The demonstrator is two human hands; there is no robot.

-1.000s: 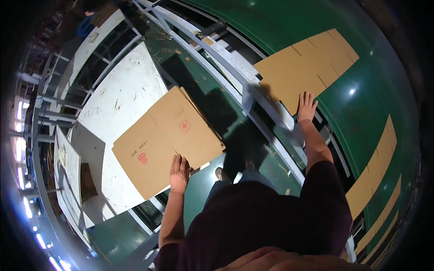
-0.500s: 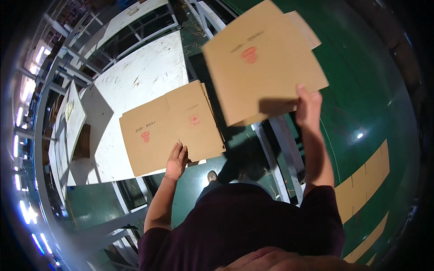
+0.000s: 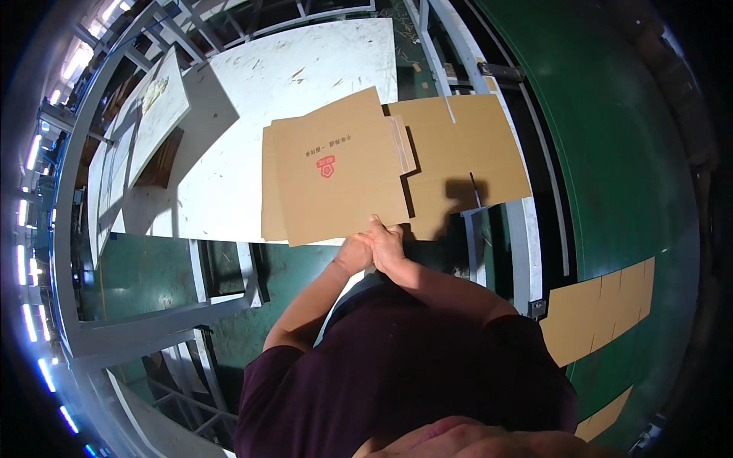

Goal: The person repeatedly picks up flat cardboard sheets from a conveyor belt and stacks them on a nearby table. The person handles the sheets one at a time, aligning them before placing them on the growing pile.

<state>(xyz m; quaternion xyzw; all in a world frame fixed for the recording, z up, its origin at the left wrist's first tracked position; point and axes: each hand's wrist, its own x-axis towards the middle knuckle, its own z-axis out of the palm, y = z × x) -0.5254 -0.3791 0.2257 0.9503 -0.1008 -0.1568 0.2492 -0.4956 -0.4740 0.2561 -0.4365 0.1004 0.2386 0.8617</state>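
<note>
A flat brown carton (image 3: 328, 164) with a red mark and a line of dark print lies slightly askew over another flat carton (image 3: 271, 183), whose left edge shows. My right hand (image 3: 388, 241) grips the near edge of the upper carton, thumb on top. Right beside it, touching, is my left hand (image 3: 354, 253); its fingers are hidden behind the right hand and the cardboard edge. An unprinted brown sheet (image 3: 473, 130) with slots extends to the right from under the cartons, its far end across a grey metal frame.
The cartons rest on a scuffed white table (image 3: 252, 91). A tilted white board (image 3: 160, 107) stands at its left. A grey metal rail (image 3: 527, 252) runs along the right. Slotted cardboard sheets (image 3: 603, 305) lie on the green floor (image 3: 618, 191).
My right hand has brought its carton left and down onto the stack. Both hands have come together at the near edge. The unprinted slotted sheet now shows at the right. The view has shifted.
</note>
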